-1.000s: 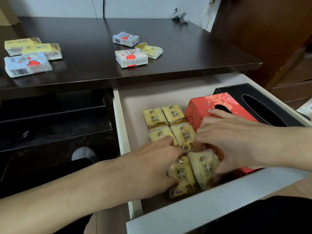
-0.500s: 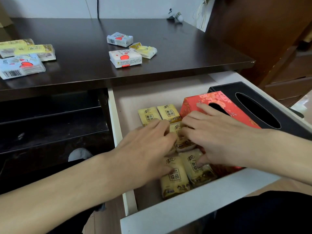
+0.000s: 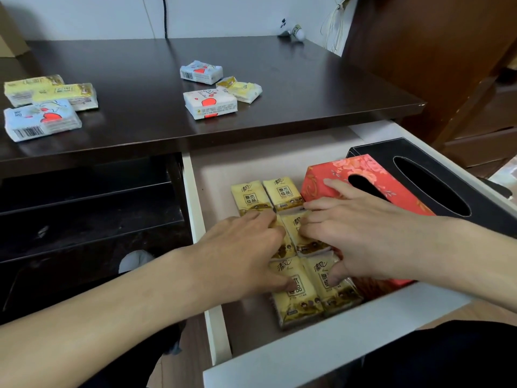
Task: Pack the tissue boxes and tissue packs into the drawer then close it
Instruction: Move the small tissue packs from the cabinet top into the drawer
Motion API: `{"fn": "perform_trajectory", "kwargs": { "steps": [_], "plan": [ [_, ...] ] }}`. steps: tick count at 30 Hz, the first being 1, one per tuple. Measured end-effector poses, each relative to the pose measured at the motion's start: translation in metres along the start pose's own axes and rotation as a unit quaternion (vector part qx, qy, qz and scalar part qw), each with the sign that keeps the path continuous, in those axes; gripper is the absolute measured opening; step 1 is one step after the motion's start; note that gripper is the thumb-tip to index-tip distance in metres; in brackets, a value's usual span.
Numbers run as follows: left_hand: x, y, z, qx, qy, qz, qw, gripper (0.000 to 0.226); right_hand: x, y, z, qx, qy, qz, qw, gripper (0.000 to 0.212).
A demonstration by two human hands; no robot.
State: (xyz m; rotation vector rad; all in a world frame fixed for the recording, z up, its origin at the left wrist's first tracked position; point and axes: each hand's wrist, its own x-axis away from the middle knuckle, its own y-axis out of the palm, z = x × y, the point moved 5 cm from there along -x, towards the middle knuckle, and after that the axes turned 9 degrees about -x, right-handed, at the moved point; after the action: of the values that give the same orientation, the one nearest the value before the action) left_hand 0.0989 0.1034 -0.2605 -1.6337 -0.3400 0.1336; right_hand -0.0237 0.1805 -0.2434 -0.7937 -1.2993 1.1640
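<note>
The white drawer (image 3: 335,351) stands pulled out under the dark desk (image 3: 307,93). Inside it, a red floral tissue box (image 3: 363,169) lies beside a black tissue box (image 3: 475,191). Several yellow tissue packs (image 3: 251,197) lie in rows to the left of the red box. My left hand (image 3: 243,247) lies flat over the middle-row left pack. My right hand (image 3: 363,239) covers the middle-row right pack, its thumb on a front pack (image 3: 335,295) and its index finger on the red box. Neither hand lifts anything.
On the desk lie two white packs with red hearts (image 3: 209,103) and a small yellow pack (image 3: 240,89) in the middle, and a white pack (image 3: 42,120) with two yellow packs (image 3: 33,88) at the left. Dark open shelves (image 3: 84,205) sit left of the drawer.
Both hands have slid from the front pair of yellow packs back onto the middle pair. The front pair now lies uncovered and straighter.
</note>
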Motion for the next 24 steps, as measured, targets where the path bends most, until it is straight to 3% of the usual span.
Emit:
{"fn": "perform_trajectory", "kwargs": {
  "steps": [3, 9, 15, 24],
  "plan": [
    [0.000, -0.003, -0.004, 0.010, -0.008, 0.004, 1.000, 0.070, 0.002, -0.009, 0.003, -0.027, 0.000, 0.020, 0.999, 0.068],
    [-0.007, -0.022, -0.034, 0.086, -0.056, 0.021, 0.994, 0.074, -0.010, -0.040, 0.025, -0.094, -0.018, 0.194, 0.976, 0.029],
    [-0.016, -0.011, -0.049, 0.045, -0.095, -0.043, 0.994, 0.075, -0.050, -0.019, 0.039, -0.076, -0.003, 0.126, 0.989, 0.035],
    [-0.020, -0.007, -0.043, 0.014, -0.084, -0.002, 0.996, 0.056, -0.050, -0.014, 0.041, -0.115, -0.001, 0.137, 0.984, 0.037]
  ]
}}
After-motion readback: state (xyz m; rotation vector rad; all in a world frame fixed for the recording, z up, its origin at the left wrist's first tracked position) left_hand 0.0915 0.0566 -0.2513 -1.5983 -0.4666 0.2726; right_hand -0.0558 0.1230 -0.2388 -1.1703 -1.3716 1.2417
